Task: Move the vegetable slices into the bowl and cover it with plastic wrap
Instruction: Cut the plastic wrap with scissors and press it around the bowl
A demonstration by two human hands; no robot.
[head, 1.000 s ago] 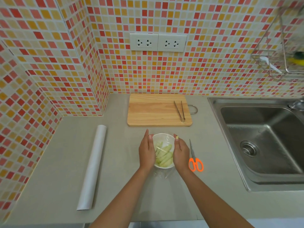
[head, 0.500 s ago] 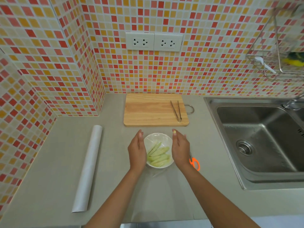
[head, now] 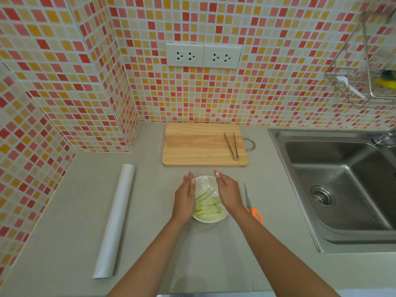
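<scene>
A white bowl [head: 209, 218] sat on the grey tabletop [head: 64, 221] just below the middle of the frame, holding pale green slices [head: 206, 207] under a clear sheet of wrap [head: 205, 183] that glinted over the rim; loose film showed on the tabletop just below the bowl. The left hand [head: 184, 199] stood edge-on against the bowl's left side, fingers straight and together, pointing up the frame. The right hand [head: 229, 194] flanked the bowl on the right, its fingers also straight and held together — gripping nothing, palm turned toward the bowl. Whether either palm actually pressed the film could not be told.

Right of the right hand lay scissors [head: 251, 207] with orange handles, partly hidden by the wrist. At lower left a long white roll [head: 114, 221] lay on the tabletop, well apart from the bowl. Above the bowl, toward the centre, a wooden board [head: 199, 144] carried metal tongs [head: 232, 146] near its right edge. A steel sink [head: 342, 189] filled the right side, and a wire rack [head: 364, 82] hung at upper right on the tiled wall — two sockets [head: 203, 55] were mounted at upper centre.
</scene>
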